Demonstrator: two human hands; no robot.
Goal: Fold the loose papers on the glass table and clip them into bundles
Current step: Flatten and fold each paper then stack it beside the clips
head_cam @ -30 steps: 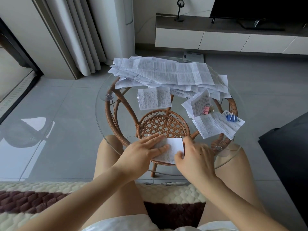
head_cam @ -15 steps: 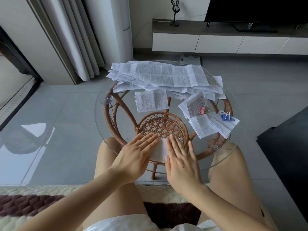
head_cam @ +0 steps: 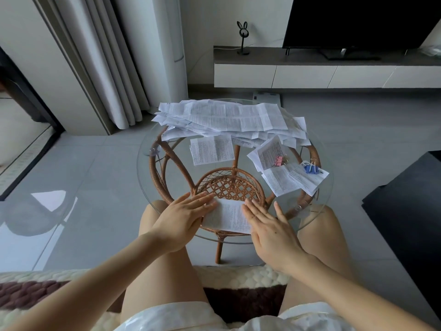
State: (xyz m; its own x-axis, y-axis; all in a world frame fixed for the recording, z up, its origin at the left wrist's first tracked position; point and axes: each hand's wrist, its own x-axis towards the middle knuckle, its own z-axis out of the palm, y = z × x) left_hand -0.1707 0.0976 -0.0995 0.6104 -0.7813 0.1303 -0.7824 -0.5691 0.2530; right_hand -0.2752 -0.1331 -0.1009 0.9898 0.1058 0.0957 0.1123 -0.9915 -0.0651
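While our left hand point(head_cam: 181, 218) and right hand point(head_cam: 269, 225) press flat-fingered on the folded paper point(head_cam: 229, 215), we crease it; clipping comes next.

nothing here can be read. the folded paper point(head_cam: 230, 216) at the near edge of the glass table point(head_cam: 148, 173) carries dense fine print, too small to make out. the same grey print covers the loose papers point(head_cam: 224, 118) heaped along the far edge, the single folded sheet point(head_cam: 212, 150) just in front of that heap, and the two clipped bundles point(head_cam: 284, 180) toward the right edge.
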